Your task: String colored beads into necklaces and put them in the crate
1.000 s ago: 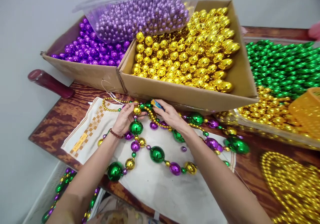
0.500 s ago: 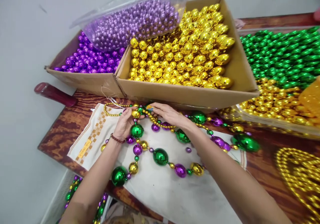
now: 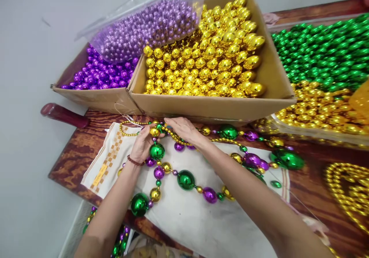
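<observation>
A long strand of large green, purple and gold beads (image 3: 185,179) lies looped on a white cloth (image 3: 184,219). My left hand (image 3: 143,144) pinches the strand at a gold bead (image 3: 155,131) just above a big green bead (image 3: 157,151). My right hand (image 3: 183,129) is closed with its fingertips pressed together at the strand's far end, close to the cardboard box; what it pinches is hidden. A thin strand of small gold beads (image 3: 129,124) runs leftwards from between the hands.
A cardboard box of gold beads (image 3: 207,106) and a box of purple beads (image 3: 92,96) stand behind the hands, with a clear tub of lilac beads (image 3: 144,23) on top. Green beads (image 3: 323,54) and a tray of gold beads (image 3: 314,108) lie right. A dark red cylinder (image 3: 62,115) sits left.
Both hands stay at the strand's far end. The blue and orange object seen in my right hand a second ago no longer shows. The view has shifted, so the table sits lower and more to the right.
</observation>
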Demonstrator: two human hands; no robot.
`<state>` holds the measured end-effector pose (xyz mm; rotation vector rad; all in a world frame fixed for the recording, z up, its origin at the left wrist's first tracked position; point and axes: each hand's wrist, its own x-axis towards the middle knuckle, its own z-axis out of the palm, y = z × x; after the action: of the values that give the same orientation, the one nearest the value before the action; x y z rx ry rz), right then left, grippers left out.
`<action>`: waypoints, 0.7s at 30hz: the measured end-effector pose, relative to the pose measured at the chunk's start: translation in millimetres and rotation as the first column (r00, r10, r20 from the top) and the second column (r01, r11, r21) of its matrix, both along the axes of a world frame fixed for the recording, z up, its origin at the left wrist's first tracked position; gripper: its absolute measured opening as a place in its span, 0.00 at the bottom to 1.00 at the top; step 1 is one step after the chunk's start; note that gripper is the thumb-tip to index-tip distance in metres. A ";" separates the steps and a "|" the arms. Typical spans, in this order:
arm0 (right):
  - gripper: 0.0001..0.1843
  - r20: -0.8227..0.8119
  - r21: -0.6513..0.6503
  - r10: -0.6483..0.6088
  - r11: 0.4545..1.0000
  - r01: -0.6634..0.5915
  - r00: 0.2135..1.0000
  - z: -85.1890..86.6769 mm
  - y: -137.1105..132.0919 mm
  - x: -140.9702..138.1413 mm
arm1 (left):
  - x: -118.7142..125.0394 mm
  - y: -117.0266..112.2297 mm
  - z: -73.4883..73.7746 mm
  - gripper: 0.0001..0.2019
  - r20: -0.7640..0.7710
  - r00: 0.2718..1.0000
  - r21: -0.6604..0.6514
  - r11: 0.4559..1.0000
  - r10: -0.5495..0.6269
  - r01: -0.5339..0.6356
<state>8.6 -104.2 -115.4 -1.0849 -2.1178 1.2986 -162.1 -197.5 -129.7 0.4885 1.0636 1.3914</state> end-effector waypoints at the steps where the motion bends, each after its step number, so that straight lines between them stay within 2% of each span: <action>1: 0.30 0.015 0.022 0.001 1.000 -0.001 1.000 -1.4 0.4 -0.9 | 0.0 0.1 0.4 0.15 -0.002 1.000 0.000 1.000 -0.002 0.002; 5: 0.29 0.048 0.078 0.010 0.997 -0.013 0.999 -4.8 1.3 -3.0 | 0.2 0.4 2.3 0.13 0.015 1.000 -0.013 1.000 0.006 -0.006; 17: 0.28 0.048 0.159 0.025 0.987 -0.032 0.999 -0.2 0.7 -0.6 | 0.5 0.7 5.7 0.12 0.038 0.999 -0.058 0.998 0.030 -0.027; 21: 0.28 0.097 0.197 0.014 0.980 -0.033 0.995 0.5 0.0 -0.9 | 0.4 0.8 5.6 0.12 0.042 0.998 -0.060 0.998 0.040 -0.037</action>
<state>7.7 -104.2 -114.9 -1.0583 -2.2806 1.0370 -161.7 -196.7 -124.1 0.3950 1.0802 1.3942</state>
